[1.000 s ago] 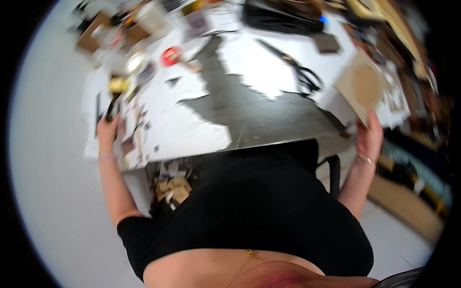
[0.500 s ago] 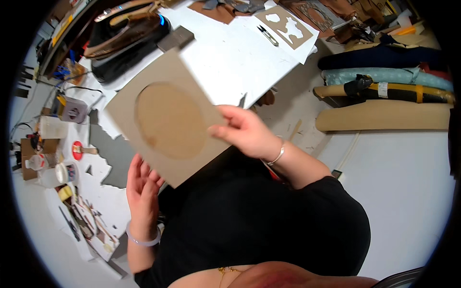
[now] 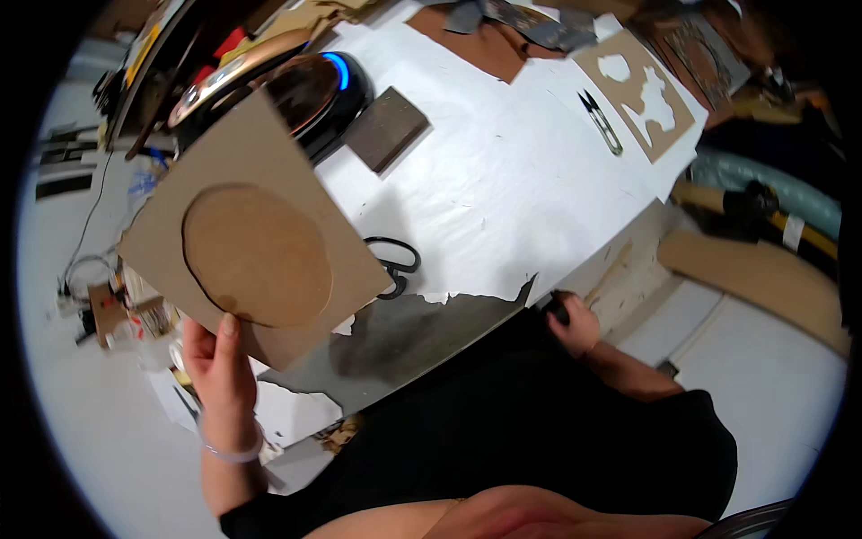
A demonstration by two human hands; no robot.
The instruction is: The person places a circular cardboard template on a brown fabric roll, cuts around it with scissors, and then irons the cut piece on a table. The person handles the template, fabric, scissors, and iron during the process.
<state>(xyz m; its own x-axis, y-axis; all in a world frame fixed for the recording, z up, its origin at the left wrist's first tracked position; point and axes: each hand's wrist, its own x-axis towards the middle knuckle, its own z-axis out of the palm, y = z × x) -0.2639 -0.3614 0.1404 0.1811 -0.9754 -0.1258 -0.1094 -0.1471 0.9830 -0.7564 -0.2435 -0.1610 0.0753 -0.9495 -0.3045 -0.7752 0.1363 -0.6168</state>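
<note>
head view: left hand (image 3: 220, 359) pinches the lower edge of a brown cardboard square (image 3: 256, 238) with an oval cut or scored in its middle, thumb on the front face, sheet held up over the left end of the white-papered table (image 3: 503, 180). right hand (image 3: 575, 322) is down at the table's near edge, curled around something small and dark; can't tell what it is or how tightly it's gripped.

handling guess: board looks light, stiff and thin, would crease if bent. oval centre may be loose, so grip the outer frame at an edge or corner, not the oval.

black scissors (image 3: 395, 267) lie on the table just past the board, small snips (image 3: 600, 121) farther right, dark pad (image 3: 388, 128) beside a black round device (image 3: 310, 90).

vs half a second ago: right hand has let go of the board and dropped to the table edge; left now holds it alone.
</note>
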